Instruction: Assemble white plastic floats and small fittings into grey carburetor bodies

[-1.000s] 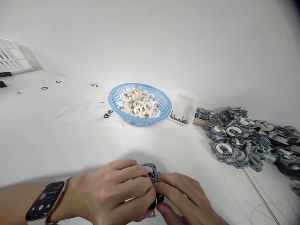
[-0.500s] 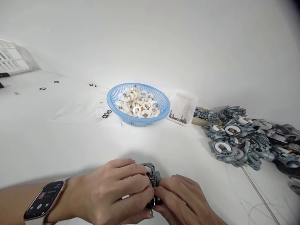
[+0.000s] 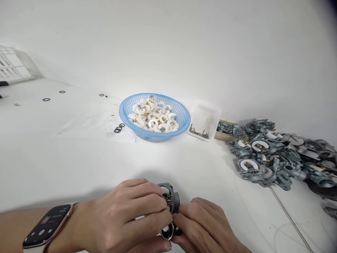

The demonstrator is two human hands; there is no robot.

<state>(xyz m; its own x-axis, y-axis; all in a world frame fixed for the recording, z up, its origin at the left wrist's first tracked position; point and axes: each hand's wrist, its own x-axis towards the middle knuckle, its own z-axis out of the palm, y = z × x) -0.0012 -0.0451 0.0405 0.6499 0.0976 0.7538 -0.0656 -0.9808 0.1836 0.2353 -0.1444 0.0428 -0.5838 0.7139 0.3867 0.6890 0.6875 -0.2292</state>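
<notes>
Both hands, left hand [image 3: 126, 218] & right hand [image 3: 202, 226], grip carb body [image 3: 171, 198].

The right hand [image 3: 205, 225] has slid left, closing against the left hand [image 3: 131, 214] around the small grey metal part [image 3: 171, 198]. The part now sits slightly lower in the grip, with its black round opening more exposed.

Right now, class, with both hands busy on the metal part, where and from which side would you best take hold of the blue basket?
Grip the blue basket by its flared rim, at the near edge, coming from the front. The rim stands out past the sloped mesh wall, and that side faces bare table. Its right side is crowded by a small tray; the black rings lie just left. I would use two hands, since it is full of white parts.
</notes>
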